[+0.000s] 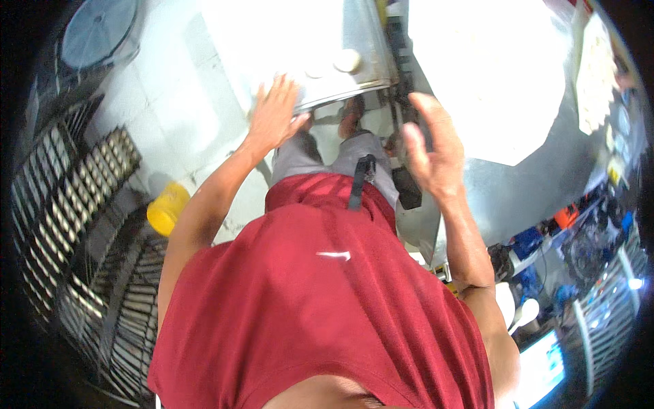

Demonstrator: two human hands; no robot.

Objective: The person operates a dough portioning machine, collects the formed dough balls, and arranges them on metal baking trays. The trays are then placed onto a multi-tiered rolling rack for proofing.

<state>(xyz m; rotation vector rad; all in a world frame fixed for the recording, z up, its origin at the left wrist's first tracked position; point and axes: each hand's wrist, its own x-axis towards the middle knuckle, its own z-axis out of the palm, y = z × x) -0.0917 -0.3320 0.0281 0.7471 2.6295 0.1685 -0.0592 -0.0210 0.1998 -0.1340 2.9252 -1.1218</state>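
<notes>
My left hand is palm down with its fingers stretched out over the near left corner of a pale, glare-washed metal tray. Whether it touches the tray, I cannot tell. Two pale round pieces, seemingly dough, lie near the tray's front edge; the clearer one is on the right, and the fainter one almost vanishes in the glare. My right hand is raised in the gap right of the tray, thumb and fingers apart, holding nothing. Beside it a large white sheet covers part of a steel table.
Slatted racks holding rows of small pale pieces stand at left, near a yellow bucket. A round fan is at upper left. Beyond the white sheet lies a pale lumpy mass. A white spoon and lit screen are lower right.
</notes>
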